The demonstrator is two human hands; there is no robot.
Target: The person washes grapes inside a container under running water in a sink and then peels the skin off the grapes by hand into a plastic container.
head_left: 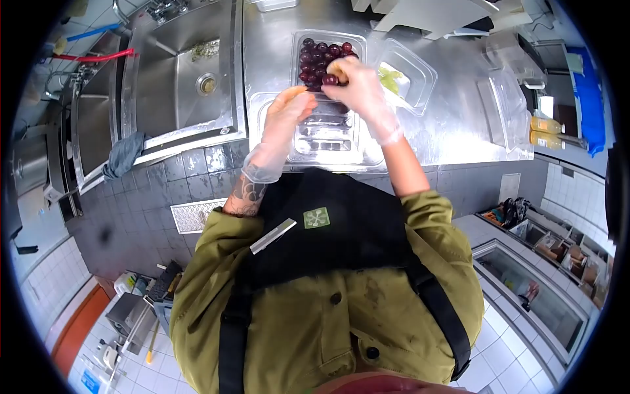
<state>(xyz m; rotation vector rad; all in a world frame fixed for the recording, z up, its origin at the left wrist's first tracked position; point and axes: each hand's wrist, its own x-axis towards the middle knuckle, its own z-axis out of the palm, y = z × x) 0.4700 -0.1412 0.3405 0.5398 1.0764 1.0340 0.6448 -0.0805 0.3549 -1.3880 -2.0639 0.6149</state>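
Dark red grapes (316,58) fill the far part of a clear plastic container (360,43) on the steel counter. My right hand (359,90), in a clear disposable glove, reaches over its right side. A grape (330,79) shows between the thumb and curled fingers of that hand. My left hand (289,106), gloved as well, is at the container's left edge with its fingers bent together, close to the right hand. What it holds, if anything, is hidden. Nearer my body is a clear ridged container (323,146), below both hands.
Right of the grapes stands a clear container (420,69) holding something pale green (390,79). A steel sink (172,98) lies to the left, with a grey cloth (123,155) over its front edge. Clear plastic containers (510,108) stand at the counter's right end.
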